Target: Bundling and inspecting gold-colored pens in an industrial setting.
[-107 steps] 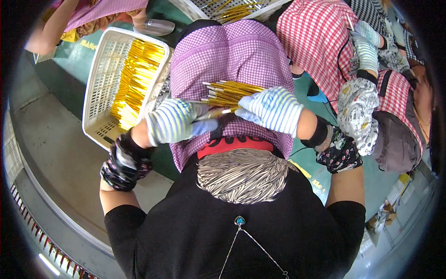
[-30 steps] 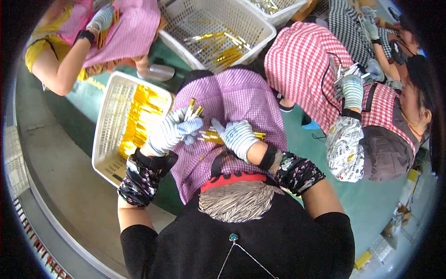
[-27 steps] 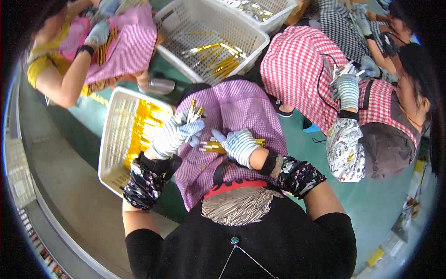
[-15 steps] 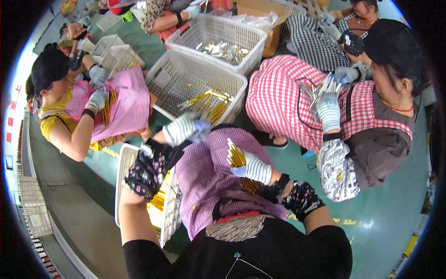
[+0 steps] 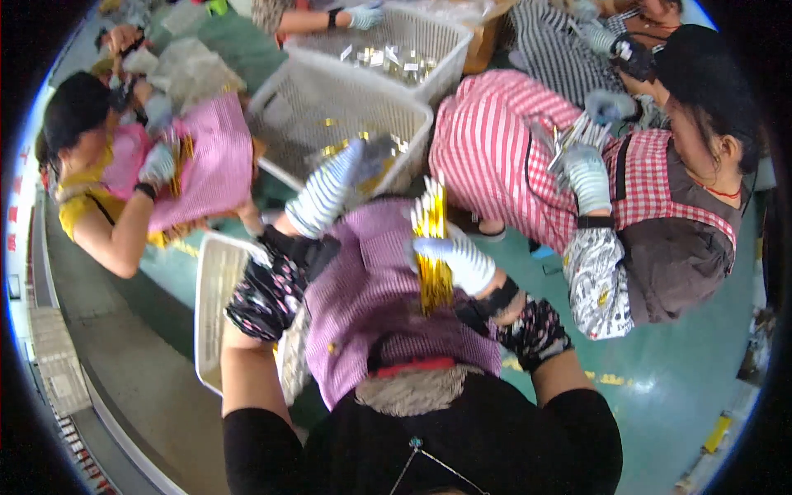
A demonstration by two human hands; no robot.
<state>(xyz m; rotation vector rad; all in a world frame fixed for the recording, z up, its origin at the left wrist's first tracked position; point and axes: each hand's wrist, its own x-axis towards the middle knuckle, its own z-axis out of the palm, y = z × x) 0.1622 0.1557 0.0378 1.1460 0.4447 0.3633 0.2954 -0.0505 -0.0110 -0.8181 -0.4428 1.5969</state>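
Note:
My right hand (image 5: 459, 261), in a striped work glove, is shut on an upright bundle of thin gold sticks (image 5: 432, 247) above my purple checked apron (image 5: 371, 289). My left hand (image 5: 327, 191), gloved the same way, is stretched out forward to the near rim of a white mesh basket (image 5: 295, 92) with a few gold pieces lying in it. That hand is blurred by motion, so I cannot tell whether anything is in it.
A white tray (image 5: 214, 285) lies by my left knee. A second white basket (image 5: 429, 37) stands further back. A person in a pink apron (image 5: 210, 165) sits on the left. Another in a red checked apron (image 5: 495, 148) sits close on the right, holding sticks.
My left hand has swung from my lap forward to the basket. My right hand has turned its bundle upright. My view has tilted up, bringing the baskets and the people into sight.

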